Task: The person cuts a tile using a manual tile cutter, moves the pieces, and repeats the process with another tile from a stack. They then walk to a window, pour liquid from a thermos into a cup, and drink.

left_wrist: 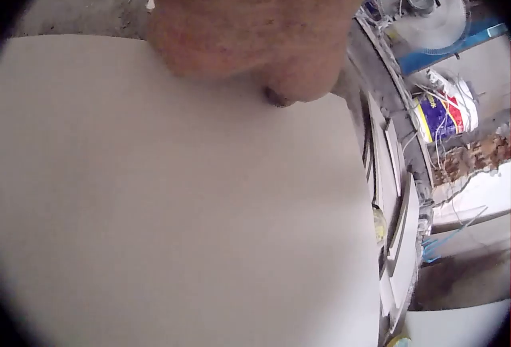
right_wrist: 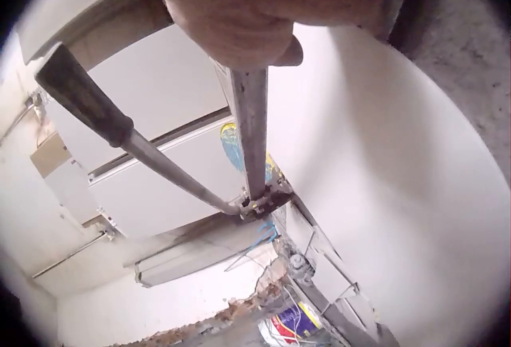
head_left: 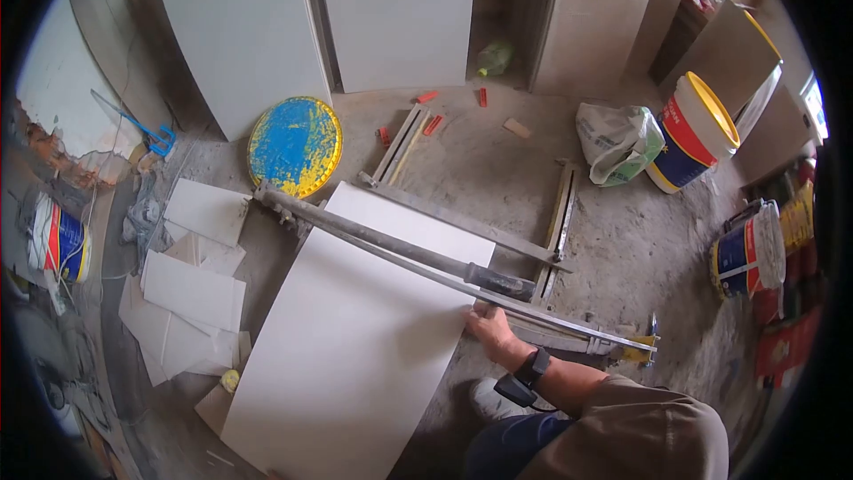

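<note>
A large white tile [head_left: 346, 347] lies under the long metal rail [head_left: 382, 253] of a manual tile cutter. The cutter's lever with a black grip [head_left: 499, 280] lies low along the rail. My right hand [head_left: 496, 336] grips the tile's right edge just in front of the rail; its thumb shows beside the bar [right_wrist: 252, 124] in the right wrist view. At the tile's near end my left hand [left_wrist: 255, 28] holds the edge, thumb on the white face and the other fingers hidden. In the head view that hand is almost out of frame.
Broken white tile pieces [head_left: 191, 293] lie on the left. A blue and yellow lid [head_left: 295, 146] leans at the back against tall panels [head_left: 249, 27]. Buckets [head_left: 695, 133] and a plastic bag [head_left: 619, 142] stand right. Small red pieces [head_left: 433, 124] dot the concrete floor.
</note>
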`<state>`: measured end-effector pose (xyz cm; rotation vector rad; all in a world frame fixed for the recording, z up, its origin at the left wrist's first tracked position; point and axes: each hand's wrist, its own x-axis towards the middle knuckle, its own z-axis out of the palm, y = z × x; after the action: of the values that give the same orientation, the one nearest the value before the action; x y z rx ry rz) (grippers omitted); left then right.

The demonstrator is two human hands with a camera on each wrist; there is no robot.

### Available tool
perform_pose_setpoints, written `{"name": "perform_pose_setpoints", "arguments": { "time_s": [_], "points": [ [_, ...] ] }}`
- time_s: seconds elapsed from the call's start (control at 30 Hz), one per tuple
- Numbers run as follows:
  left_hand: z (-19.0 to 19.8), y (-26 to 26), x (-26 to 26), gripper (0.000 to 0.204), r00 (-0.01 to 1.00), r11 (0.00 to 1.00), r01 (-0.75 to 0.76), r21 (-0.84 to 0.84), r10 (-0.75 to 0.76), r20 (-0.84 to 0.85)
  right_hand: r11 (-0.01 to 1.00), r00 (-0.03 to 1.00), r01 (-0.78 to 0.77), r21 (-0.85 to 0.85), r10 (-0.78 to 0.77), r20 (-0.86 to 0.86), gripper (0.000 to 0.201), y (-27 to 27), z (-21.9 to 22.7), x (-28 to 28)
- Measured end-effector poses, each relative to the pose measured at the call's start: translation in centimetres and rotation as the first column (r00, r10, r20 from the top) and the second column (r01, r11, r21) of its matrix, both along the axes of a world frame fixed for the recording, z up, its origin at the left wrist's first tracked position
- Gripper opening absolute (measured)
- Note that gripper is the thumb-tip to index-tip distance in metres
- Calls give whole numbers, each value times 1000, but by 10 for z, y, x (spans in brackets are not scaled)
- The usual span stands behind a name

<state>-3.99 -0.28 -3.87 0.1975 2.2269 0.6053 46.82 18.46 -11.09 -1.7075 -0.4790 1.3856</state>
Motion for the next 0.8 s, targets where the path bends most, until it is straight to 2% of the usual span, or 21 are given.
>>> {"name": "perform_pose_setpoints", "arguments": {
  "time_s": [0.03,0.07,0.13,0.23,0.37,0.4,0.47,0.57,0.6,0.63,0.67,0.7,0.73,0.77,0.8],
  "points": [
    [4,3,3,70,998,997,63,-46,-64,-29,1000,1000,1,8,-1,-6,16,0,3,-1],
    [-7,-2,-7,70,997,996,64,-55,-65,-32,1000,1000,2,14,-2,-12,16,-1,5,-1],
    [-50,-23,-45,71,997,995,63,-72,-66,-39,1000,1000,16,27,-15,-19,16,-2,6,-1],
    [-99,-49,-93,74,999,998,-5,68,3,39,998,999,37,52,-35,-27,14,-2,14,-4],
    [-112,-58,-112,81,995,1000,2,-1,-2,95,998,999,2,57,0,-40,15,-4,4,1],
    [-110,-56,-109,81,996,1000,-2,-25,4,88,998,999,-18,66,20,-40,16,-5,9,3],
    [-83,-38,-79,83,998,998,-15,-66,20,63,995,997,-58,87,62,-41,19,-4,22,4],
    [-31,-9,-27,86,998,986,-59,-155,62,12,990,996,29,135,-17,-87,20,-12,17,5],
    [-16,-3,-15,87,997,981,-79,-175,82,12,994,992,-19,110,33,-124,20,-14,24,6],
    [-5,2,-7,88,992,977,-100,-189,112,55,994,984,-69,87,82,-161,20,-18,42,7],
    [-15,-9,-43,87,872,972,-223,-77,234,430,990,971,-122,68,133,-196,20,-20,62,10],
    [-22,-17,-75,87,608,930,-349,-112,316,729,956,957,-282,77,286,-43,21,-22,84,13],
    [-31,-23,-82,83,605,928,-367,-71,296,739,898,897,-436,61,429,107,24,-26,108,16],
    [-40,-29,-90,80,602,923,-385,-30,276,749,813,791,-582,22,560,249,26,-29,132,20],
    [-67,-32,-77,73,859,961,-274,35,228,459,742,717,-652,155,536,445,25,-33,157,29]
  ]
}}
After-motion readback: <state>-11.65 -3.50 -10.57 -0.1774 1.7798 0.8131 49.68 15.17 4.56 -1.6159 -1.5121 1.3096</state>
